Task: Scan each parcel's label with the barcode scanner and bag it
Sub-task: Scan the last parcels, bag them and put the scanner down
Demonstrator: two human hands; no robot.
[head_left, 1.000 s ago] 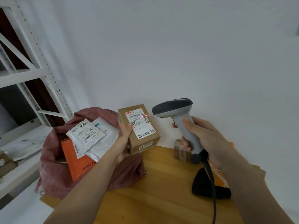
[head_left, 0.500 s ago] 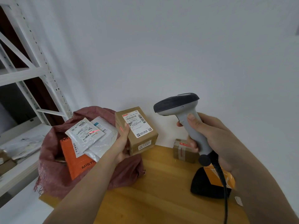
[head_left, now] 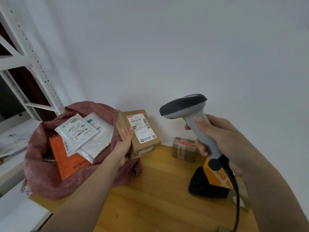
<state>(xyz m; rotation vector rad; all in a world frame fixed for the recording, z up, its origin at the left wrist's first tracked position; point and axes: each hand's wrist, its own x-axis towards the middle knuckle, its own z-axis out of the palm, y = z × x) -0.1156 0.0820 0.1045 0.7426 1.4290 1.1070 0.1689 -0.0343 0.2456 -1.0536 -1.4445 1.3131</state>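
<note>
The red scan line falls on the side face of the cardboard parcel [head_left: 138,133], at nine o'clock from its shipping label [head_left: 141,128], so the barcode may go unread; bagging it now would skip the scan. The left hand [head_left: 124,145] grips the parcel from below, thumb on its left edge, holding it above the table [head_left: 150,190] just at three o'clock of the red mesh bag [head_left: 45,173]. The right hand [head_left: 222,141] wraps its fingers around the barcode scanner [head_left: 187,113]'s handle, raised over its black stand [head_left: 205,186].
</note>
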